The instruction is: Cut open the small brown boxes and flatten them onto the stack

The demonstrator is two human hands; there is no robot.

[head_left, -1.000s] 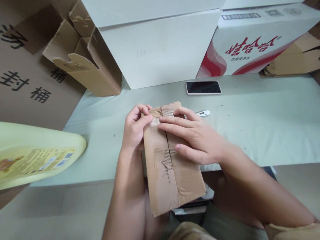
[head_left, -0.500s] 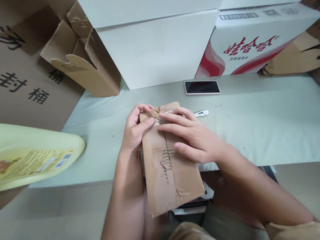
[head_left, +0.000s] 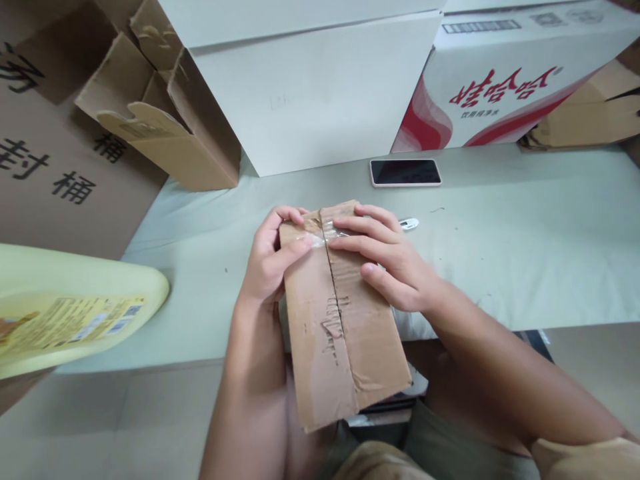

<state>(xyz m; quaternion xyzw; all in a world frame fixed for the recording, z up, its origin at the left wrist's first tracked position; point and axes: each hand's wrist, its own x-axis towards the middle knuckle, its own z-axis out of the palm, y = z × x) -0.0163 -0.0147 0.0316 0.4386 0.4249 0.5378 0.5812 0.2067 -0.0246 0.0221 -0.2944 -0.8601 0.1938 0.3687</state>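
Observation:
A small brown cardboard box [head_left: 320, 333] hangs over the near edge of the table, tilted toward me. Its top has a lengthwise seam, torn patches, and clear tape [head_left: 317, 241] near the far end. My left hand [head_left: 273, 257] grips the far left corner, thumb on top beside the tape and fingers around the side. Across the upper right of the box lies my right hand [head_left: 390, 257], fingers stretched and spread, tips touching the tape by the seam. Just beyond it, partly hidden, is a white thermometer-like stick [head_left: 410, 224].
A phone [head_left: 406, 173] lies on the pale green cloth [head_left: 500, 233]. Behind it stand a plain white box [head_left: 320, 100] and a red-and-white carton [head_left: 490, 93]. Left are an open brown carton [head_left: 195, 147] and a yellow jug [head_left: 115, 300]. More folded cardboard [head_left: 575, 120] sits at right.
My right hand has slid a little to the right and pulled back from the seam, uncovering more of the tape. The left hand keeps its grip at the corner.

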